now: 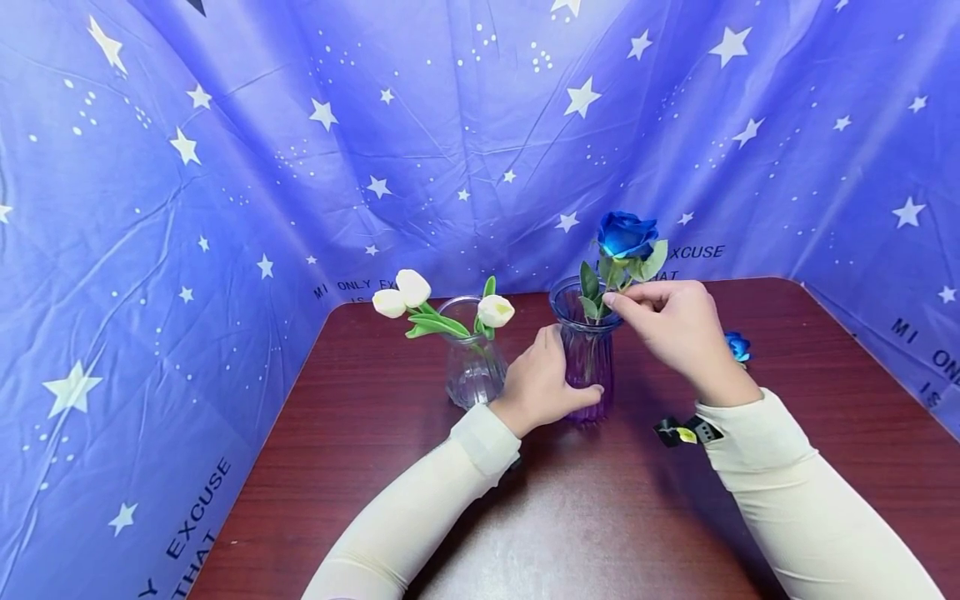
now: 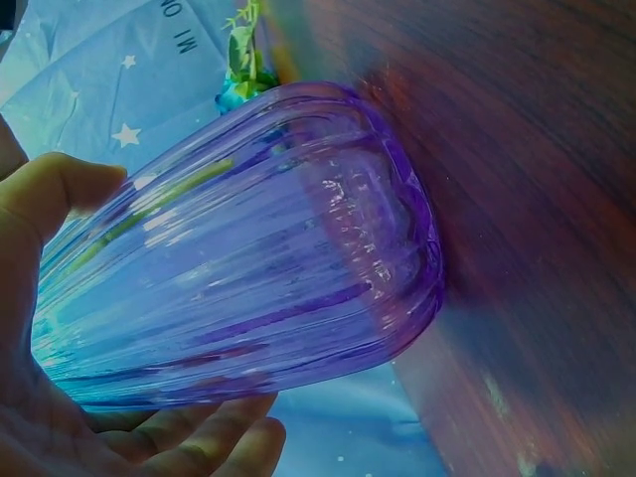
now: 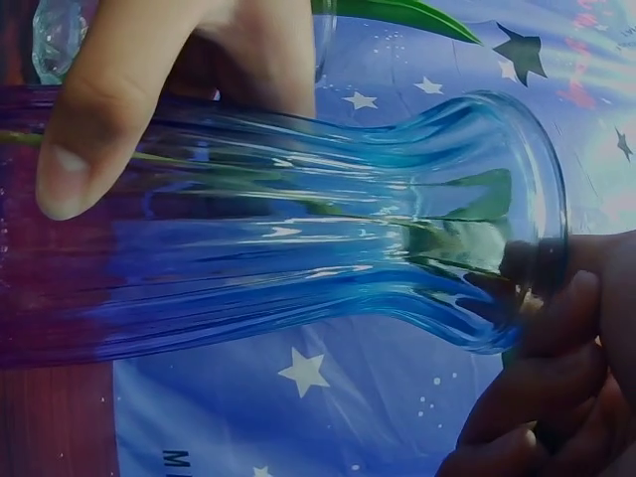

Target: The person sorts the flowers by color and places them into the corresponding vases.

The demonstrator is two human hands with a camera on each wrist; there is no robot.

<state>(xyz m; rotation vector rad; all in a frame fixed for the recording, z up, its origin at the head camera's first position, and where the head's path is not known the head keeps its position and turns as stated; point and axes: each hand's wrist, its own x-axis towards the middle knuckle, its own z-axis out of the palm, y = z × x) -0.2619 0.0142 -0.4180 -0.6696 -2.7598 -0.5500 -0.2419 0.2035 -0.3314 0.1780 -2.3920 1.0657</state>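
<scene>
A ribbed glass vase (image 1: 588, 362), blue at the flared rim and purple at the base, stands on the table. My left hand (image 1: 542, 379) grips its body from the left, thumb across the near side. In the left wrist view the purple base (image 2: 328, 238) shows a stem inside through the glass. My right hand (image 1: 678, 329) pinches the stem of a blue rose (image 1: 626, 236) right at the rim, fingertips beside its green leaves. The bloom rises above the vase, and the lower stem runs down inside it.
Left of my left hand is a clear glass vase (image 1: 467, 379) with white tulips (image 1: 412, 288) leaning out both sides. Another blue rose (image 1: 738, 345) lies on the brown table (image 1: 570, 517) behind my right wrist. A blue star-patterned cloth (image 1: 465, 150) hangs around the table.
</scene>
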